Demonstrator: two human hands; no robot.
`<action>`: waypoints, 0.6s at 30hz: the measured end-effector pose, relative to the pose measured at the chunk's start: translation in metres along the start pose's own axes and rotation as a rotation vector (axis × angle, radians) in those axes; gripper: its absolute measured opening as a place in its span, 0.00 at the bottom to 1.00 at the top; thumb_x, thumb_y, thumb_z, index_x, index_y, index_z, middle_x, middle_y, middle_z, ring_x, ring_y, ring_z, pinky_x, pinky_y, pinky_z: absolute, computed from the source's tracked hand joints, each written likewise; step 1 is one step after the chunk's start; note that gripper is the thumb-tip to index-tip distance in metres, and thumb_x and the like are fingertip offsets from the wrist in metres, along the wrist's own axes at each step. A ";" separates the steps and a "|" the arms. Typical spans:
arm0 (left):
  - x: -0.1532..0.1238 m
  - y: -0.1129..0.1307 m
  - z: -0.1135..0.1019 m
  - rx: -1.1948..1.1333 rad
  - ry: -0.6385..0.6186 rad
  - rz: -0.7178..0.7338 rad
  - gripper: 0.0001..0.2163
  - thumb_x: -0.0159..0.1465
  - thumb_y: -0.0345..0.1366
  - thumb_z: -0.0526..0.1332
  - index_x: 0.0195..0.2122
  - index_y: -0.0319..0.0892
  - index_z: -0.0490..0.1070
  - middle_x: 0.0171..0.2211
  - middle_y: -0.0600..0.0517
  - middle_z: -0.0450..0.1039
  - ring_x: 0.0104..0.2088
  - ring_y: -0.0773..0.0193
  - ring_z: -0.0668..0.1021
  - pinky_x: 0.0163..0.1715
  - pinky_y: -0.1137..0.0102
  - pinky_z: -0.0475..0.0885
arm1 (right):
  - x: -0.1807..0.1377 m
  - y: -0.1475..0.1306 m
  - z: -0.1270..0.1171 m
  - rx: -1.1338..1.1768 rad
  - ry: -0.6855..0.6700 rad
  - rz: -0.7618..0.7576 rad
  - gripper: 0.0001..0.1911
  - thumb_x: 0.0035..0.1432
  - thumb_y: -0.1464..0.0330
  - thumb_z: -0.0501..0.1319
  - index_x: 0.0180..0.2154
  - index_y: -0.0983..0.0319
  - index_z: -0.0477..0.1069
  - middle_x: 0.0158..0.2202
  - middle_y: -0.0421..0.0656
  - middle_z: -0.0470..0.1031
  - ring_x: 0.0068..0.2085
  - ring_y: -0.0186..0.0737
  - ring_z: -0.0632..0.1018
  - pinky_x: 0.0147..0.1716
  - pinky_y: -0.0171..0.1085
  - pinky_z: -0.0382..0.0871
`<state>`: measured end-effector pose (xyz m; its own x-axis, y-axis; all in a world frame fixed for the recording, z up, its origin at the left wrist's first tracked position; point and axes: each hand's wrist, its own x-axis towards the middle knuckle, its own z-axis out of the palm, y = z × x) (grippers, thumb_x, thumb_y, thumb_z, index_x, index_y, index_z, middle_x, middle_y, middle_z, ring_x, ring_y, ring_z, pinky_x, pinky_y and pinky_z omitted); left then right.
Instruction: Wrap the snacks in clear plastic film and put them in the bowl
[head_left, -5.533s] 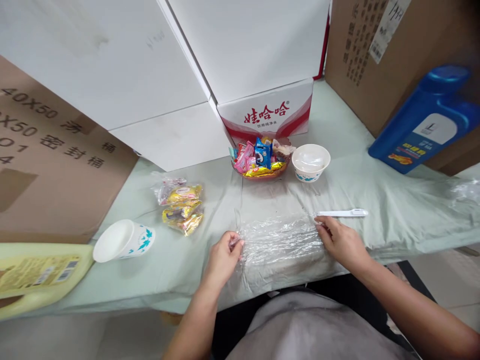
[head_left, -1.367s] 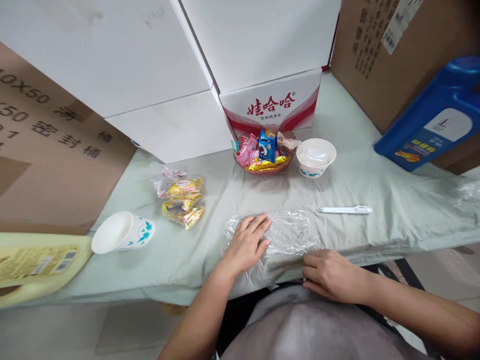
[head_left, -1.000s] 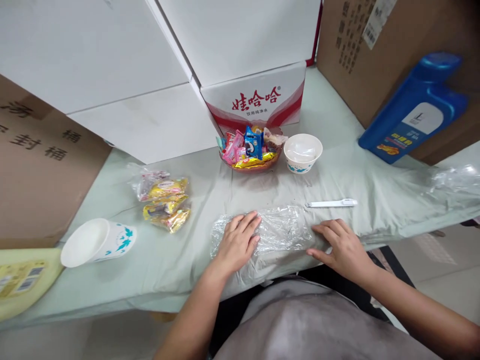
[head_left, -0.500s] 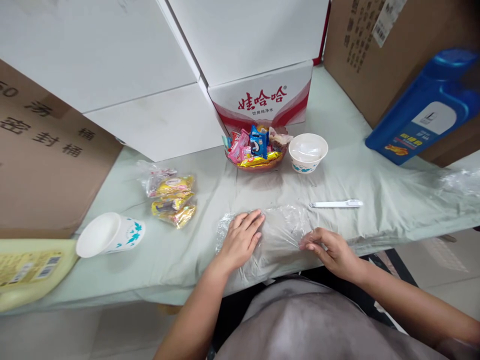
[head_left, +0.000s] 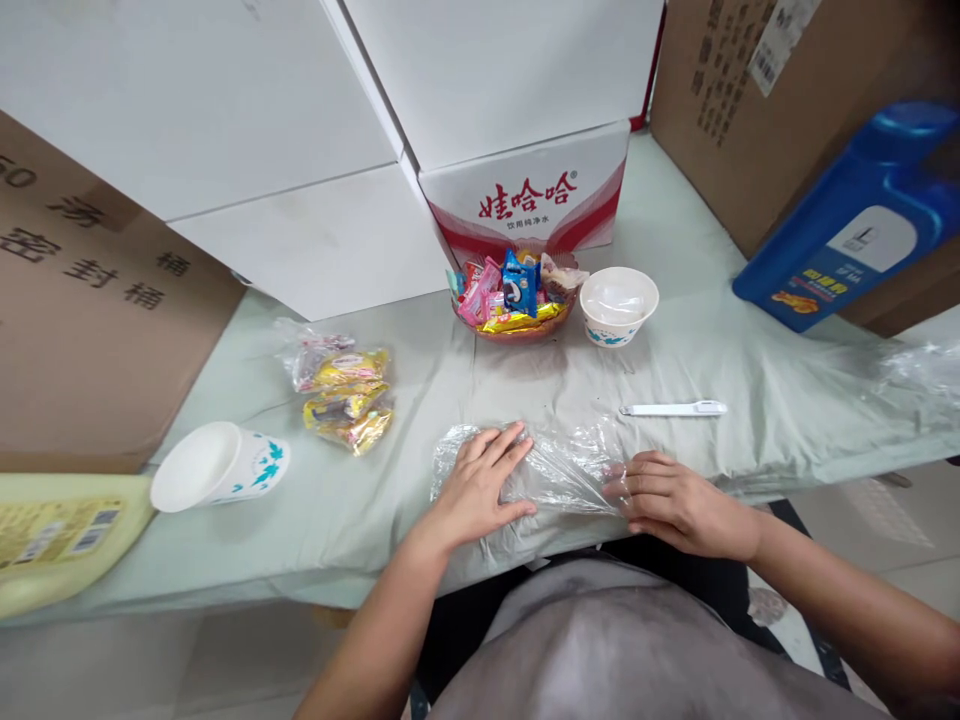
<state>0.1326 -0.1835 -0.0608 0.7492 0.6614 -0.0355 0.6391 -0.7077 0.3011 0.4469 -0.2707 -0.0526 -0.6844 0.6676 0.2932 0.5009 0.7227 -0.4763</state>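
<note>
A clear plastic bag (head_left: 559,465) lies on the cloth near the table's front edge, its folds drawn towards the right end. My left hand (head_left: 480,490) rests palm down on the bag's left part, fingers spread and thumb stretched out. At the right end, my right hand (head_left: 679,505) has its fingers bent over the gathered plastic; its thumb is mostly hidden. Just beyond that hand lies a slim white cutter (head_left: 673,409). Behind the bag stand a glass bowl (head_left: 510,336) of wrapped sweets (head_left: 517,285) and a paper cup (head_left: 619,310) with clear plastic inside.
Bagged snacks (head_left: 349,390) lie left, near a tipped paper cup (head_left: 221,468) and a yellow bottle (head_left: 67,545). White boxes (head_left: 300,220) stand behind, with a brown carton (head_left: 97,300) at left. A blue bottle (head_left: 847,220) leans at right before another carton (head_left: 750,130).
My right hand has turned palm down, its pinch becoming several bent fingers on the bag. The plastic has creased towards it. My left thumb has spread away from the fingers.
</note>
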 end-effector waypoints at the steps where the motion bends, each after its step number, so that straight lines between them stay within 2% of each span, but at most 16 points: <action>1: 0.000 0.000 0.000 0.002 -0.013 0.001 0.40 0.56 0.54 0.67 0.67 0.49 0.55 0.69 0.48 0.52 0.62 0.45 0.59 0.61 0.51 0.60 | -0.001 0.001 0.001 -0.023 -0.027 0.019 0.15 0.67 0.61 0.55 0.50 0.62 0.71 0.52 0.51 0.76 0.60 0.46 0.70 0.57 0.48 0.62; 4: -0.001 -0.002 -0.001 0.015 -0.053 -0.001 0.41 0.54 0.55 0.68 0.67 0.50 0.55 0.69 0.48 0.50 0.63 0.44 0.58 0.61 0.50 0.60 | -0.006 0.006 0.006 -0.123 -0.056 0.074 0.33 0.61 0.49 0.58 0.59 0.66 0.65 0.59 0.55 0.70 0.63 0.52 0.67 0.61 0.53 0.56; 5: -0.001 -0.002 -0.002 0.017 -0.067 -0.002 0.42 0.54 0.55 0.69 0.67 0.50 0.55 0.70 0.47 0.49 0.63 0.44 0.58 0.61 0.50 0.59 | -0.008 0.009 0.007 -0.153 -0.051 0.079 0.35 0.60 0.48 0.59 0.60 0.66 0.64 0.60 0.55 0.69 0.63 0.52 0.66 0.62 0.54 0.54; 8: -0.004 -0.002 -0.005 0.019 -0.103 0.001 0.41 0.54 0.54 0.69 0.66 0.50 0.56 0.70 0.48 0.49 0.64 0.44 0.57 0.62 0.50 0.58 | -0.013 0.015 0.010 -0.217 -0.013 0.088 0.25 0.65 0.56 0.57 0.59 0.60 0.66 0.58 0.48 0.72 0.63 0.47 0.67 0.64 0.51 0.51; 11: -0.007 -0.002 -0.009 0.024 -0.127 0.011 0.41 0.54 0.53 0.69 0.67 0.51 0.55 0.70 0.49 0.48 0.66 0.45 0.56 0.63 0.50 0.57 | -0.018 0.018 0.011 -0.262 0.043 0.117 0.18 0.68 0.64 0.54 0.57 0.58 0.68 0.56 0.45 0.74 0.62 0.43 0.68 0.64 0.48 0.53; 15: -0.009 0.001 -0.011 0.042 -0.146 0.007 0.41 0.54 0.52 0.69 0.67 0.51 0.54 0.71 0.48 0.46 0.67 0.46 0.54 0.64 0.50 0.55 | -0.021 0.020 0.004 -0.293 0.121 0.146 0.14 0.67 0.62 0.56 0.50 0.59 0.73 0.53 0.46 0.76 0.60 0.48 0.71 0.60 0.51 0.58; 18: -0.008 0.005 -0.012 0.046 -0.128 0.004 0.40 0.55 0.50 0.69 0.66 0.52 0.54 0.71 0.47 0.46 0.67 0.45 0.54 0.63 0.48 0.56 | -0.015 0.017 -0.010 -0.297 0.290 0.236 0.10 0.65 0.65 0.58 0.44 0.59 0.75 0.47 0.47 0.79 0.53 0.50 0.75 0.52 0.51 0.67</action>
<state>0.1275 -0.1892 -0.0482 0.7659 0.6236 -0.1566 0.6413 -0.7228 0.2576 0.4709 -0.2662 -0.0571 -0.3787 0.8115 0.4451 0.7833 0.5372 -0.3129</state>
